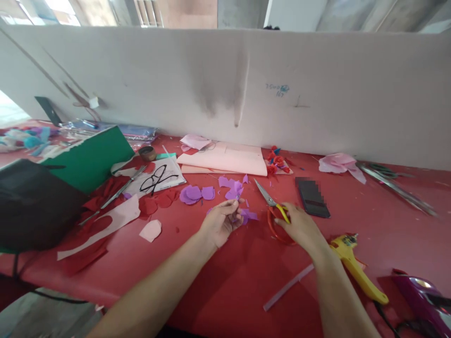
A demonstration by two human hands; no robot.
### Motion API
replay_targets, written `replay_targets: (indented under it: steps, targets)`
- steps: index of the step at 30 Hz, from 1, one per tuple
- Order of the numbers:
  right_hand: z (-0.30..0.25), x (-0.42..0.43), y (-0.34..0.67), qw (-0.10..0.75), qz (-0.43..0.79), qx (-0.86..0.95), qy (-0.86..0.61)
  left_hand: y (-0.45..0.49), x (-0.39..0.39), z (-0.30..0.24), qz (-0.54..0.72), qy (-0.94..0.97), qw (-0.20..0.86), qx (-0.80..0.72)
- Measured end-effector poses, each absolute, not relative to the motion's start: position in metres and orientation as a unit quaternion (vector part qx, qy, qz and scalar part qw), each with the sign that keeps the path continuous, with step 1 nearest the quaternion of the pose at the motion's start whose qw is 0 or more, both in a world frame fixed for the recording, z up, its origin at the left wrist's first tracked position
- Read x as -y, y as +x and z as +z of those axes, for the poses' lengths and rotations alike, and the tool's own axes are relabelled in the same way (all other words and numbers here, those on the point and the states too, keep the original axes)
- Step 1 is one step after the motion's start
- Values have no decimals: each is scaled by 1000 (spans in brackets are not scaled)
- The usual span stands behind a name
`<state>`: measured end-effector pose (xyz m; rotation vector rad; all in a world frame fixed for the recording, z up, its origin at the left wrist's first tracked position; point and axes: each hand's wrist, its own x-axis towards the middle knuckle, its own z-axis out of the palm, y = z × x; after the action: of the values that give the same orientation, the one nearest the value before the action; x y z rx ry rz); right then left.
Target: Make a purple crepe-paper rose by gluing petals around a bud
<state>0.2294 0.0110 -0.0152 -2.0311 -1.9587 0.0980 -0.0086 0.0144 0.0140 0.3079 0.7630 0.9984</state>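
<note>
Near the middle of the table, my left hand pinches a small purple paper flower between thumb and fingers, its petals pointing up and away. More purple scraps lie just beneath and behind that hand. To the right, my right hand has its fingers closed on the handle of a pair of scissors. The blades lie on the table and point away to the left; the handles are yellow and red. Cut purple petals rest in a small pile left of the flower. A pale pink paper piece lies nearer.
A yellow glue gun and a dark phone lie to the right. Eyeglasses, red paper scraps and a green box are at left. Folded pink paper and red paper flowers lie by the white wall.
</note>
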Motion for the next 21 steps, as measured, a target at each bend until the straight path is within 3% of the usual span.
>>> replay_targets:
  steps: [6, 11, 14, 21]
  targets:
    - [-14, -12, 234, 192, 128, 635, -737, -18, -26, 11, 497, 162, 787, -327]
    - [9, -9, 231, 336, 149, 616, -697, -28, -34, 18, 537, 128, 770, -318]
    - [22, 0, 212, 398, 79, 657, -635, -34, -37, 23, 532, 120, 779, -309]
    - [12, 9, 163, 278, -108, 771, -562, -30, -27, 30, 529, 212, 764, -302]
